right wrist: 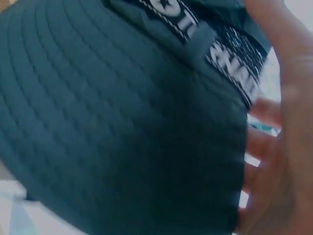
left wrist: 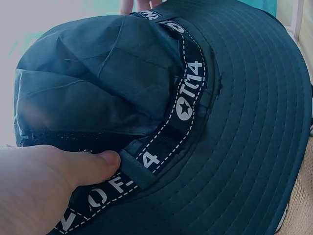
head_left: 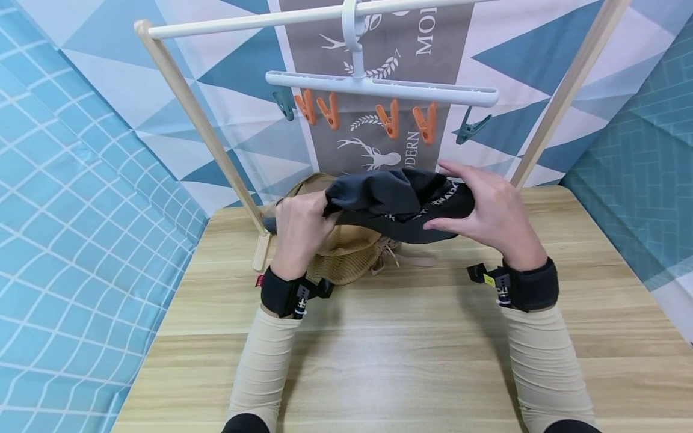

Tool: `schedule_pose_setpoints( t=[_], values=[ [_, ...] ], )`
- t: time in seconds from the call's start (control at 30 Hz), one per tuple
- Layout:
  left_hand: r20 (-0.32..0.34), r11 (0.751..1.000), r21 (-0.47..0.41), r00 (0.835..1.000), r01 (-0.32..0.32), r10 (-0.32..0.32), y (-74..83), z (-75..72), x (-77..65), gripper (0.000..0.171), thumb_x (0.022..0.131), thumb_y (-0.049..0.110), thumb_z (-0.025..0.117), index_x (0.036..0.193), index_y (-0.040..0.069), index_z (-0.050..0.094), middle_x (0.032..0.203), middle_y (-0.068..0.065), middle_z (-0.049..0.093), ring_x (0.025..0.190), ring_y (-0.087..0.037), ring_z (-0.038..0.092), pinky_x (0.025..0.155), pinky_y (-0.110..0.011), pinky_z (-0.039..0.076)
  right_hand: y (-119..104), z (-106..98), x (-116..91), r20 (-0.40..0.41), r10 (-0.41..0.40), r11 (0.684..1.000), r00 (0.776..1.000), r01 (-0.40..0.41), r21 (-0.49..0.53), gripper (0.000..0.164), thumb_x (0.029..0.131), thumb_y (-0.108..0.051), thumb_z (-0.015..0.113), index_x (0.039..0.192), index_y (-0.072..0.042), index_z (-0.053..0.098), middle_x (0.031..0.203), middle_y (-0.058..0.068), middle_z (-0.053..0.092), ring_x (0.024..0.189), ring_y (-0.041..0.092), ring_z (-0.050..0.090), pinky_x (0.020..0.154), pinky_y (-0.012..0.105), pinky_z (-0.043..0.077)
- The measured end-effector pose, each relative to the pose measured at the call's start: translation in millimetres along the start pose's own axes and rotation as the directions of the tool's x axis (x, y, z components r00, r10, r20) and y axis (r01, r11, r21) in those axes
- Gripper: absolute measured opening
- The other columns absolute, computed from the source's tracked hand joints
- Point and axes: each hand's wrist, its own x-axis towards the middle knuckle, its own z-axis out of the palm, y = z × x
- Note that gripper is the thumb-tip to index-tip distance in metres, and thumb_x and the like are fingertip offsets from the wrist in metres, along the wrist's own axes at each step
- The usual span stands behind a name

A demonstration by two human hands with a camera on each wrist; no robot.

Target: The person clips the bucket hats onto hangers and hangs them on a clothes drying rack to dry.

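Observation:
A dark bucket hat with a white-lettered band is held up above the table between both hands. My left hand grips its left side; in the left wrist view the thumb presses on the band, while its other fingers are hidden. At the opposite end, my right hand holds the hat, thumb and fingers around its edge. Stitched brim fills much of the right wrist view, with fingertips showing past the edge. Behind and below lies a tan woven hat, partly covered.
A white hanger hangs from a wooden rack's rod. Orange clips and green clips dangle from it. Rack posts stand on both sides of the wooden table. Patterned cloth hangs behind.

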Motion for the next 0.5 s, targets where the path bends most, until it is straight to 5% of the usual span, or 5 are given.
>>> schedule_pose_setpoints(
  t=[0.1,0.2,0.3,0.5],
  values=[
    [0.017,1.000,-0.006,1.000,-0.014,0.014,3.1,0.3,-1.1,0.060,0.098,0.020,0.089,0.066,0.015,0.038,0.053,-0.006,0.041,0.046,-0.027,0.045,0.061,-0.029,0.011,-1.6,9.8,1.4,-0.001,-0.022,0.999,1.000,0.022,-0.037,0.115,0.076,-0.097,0.073,0.147,-0.008,0.070,0.115,0.023,0.084,0.094,0.044,0.076,0.081,0.056,0.057],
    [0.039,1.000,-0.006,0.999,-0.013,0.014,5.1,0.9,-1.8,0.052,0.095,0.019,0.092,0.067,0.013,0.048,0.053,-0.006,0.047,0.047,-0.029,0.053,0.058,-0.028,0.014,-3.0,18.8,1.7,-0.017,-0.060,0.995,0.998,0.059,-0.077,0.075,0.079,-0.063,0.098,0.111,0.000,0.073,0.071,0.017,0.068,0.056,0.029,0.054,0.057,0.038,0.035],
    [0.059,1.000,-0.013,0.998,0.005,-0.004,5.4,1.4,-1.5,0.043,0.093,0.019,0.093,0.070,0.012,0.057,0.053,-0.006,0.052,0.049,-0.030,0.058,0.054,-0.031,0.019,-3.7,23.5,1.3,-0.057,-0.092,0.990,0.994,0.085,-0.112,0.053,0.075,-0.030,0.105,0.086,-0.002,0.062,0.054,0.007,0.041,0.048,0.016,0.029,0.055,0.031,0.018],
    [0.104,0.999,-0.026,0.994,0.027,-0.024,4.8,-1.2,0.7,0.040,0.095,0.023,0.091,0.071,0.012,0.060,0.055,-0.006,0.055,0.052,-0.034,0.063,0.047,-0.041,0.034,-1.4,23.4,0.6,-0.092,-0.141,0.985,0.986,0.130,-0.111,0.048,0.074,-0.028,0.105,0.089,-0.001,0.068,0.051,0.008,0.044,0.045,0.016,0.034,0.054,0.028,0.018]
  ],
)
